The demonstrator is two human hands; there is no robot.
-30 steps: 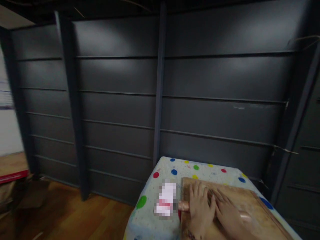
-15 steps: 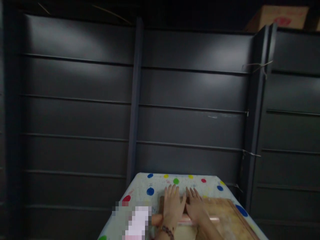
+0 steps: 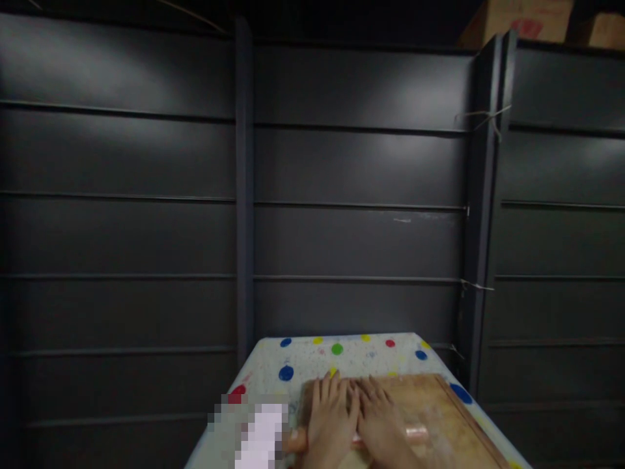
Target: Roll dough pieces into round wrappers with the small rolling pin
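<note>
My left hand (image 3: 331,413) lies palm down over a wooden rolling pin (image 3: 416,434), its fingers stretched forward past the pin. Beside it, my right hand (image 3: 379,417) rests the same way, with straight fingers. The thumbs and inner fingers nearly meet. On the left, the pin's handle sticks out beyond my left hand; its shiny right end shows past my right wrist. Under the pin is a wooden board (image 3: 424,394). Something pale and flat, partly hidden by my hands and forearms, lies on the board at the bottom edge of the view.
A white tablecloth with coloured dots (image 3: 312,358) covers the table. A pixelated pale patch (image 3: 261,433) lies left of the board. Dark metal wall panels (image 3: 356,241) rise behind the table. Cardboard boxes (image 3: 527,23) sit at the top right.
My hands and the rolling pin have come back toward me over the board, and the hands sit closer together. The view has shifted slightly right and down.
</note>
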